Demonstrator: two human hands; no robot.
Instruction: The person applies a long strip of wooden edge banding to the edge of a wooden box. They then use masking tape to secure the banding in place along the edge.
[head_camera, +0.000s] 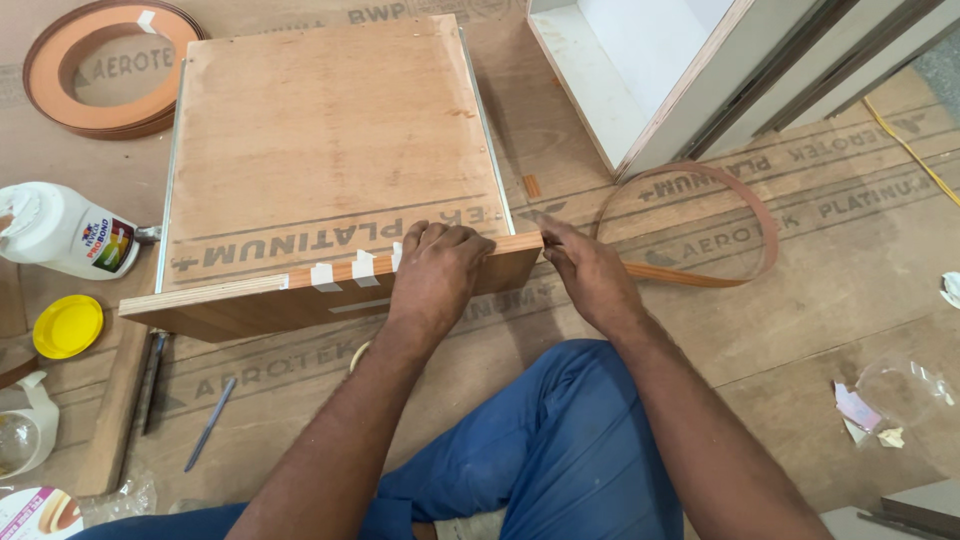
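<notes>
Edge strip being pressed onto plywood box (330, 140), centre frame.

L hand (435, 270) presses flat w/ curled fingers on edge strip (340, 268); R hand (590, 272) pinches strip at box corner. Tape pieces (322, 276) hold left stretch; far-left edge looks bare; loose tail loops right. Glue bottle (65, 232) mid-left. Strip underside, R fingertips hard to see.

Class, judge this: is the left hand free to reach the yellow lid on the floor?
Probably yes: the left hand rests on the panel edge, and the floor toward the yellow lid looks open.
</notes>
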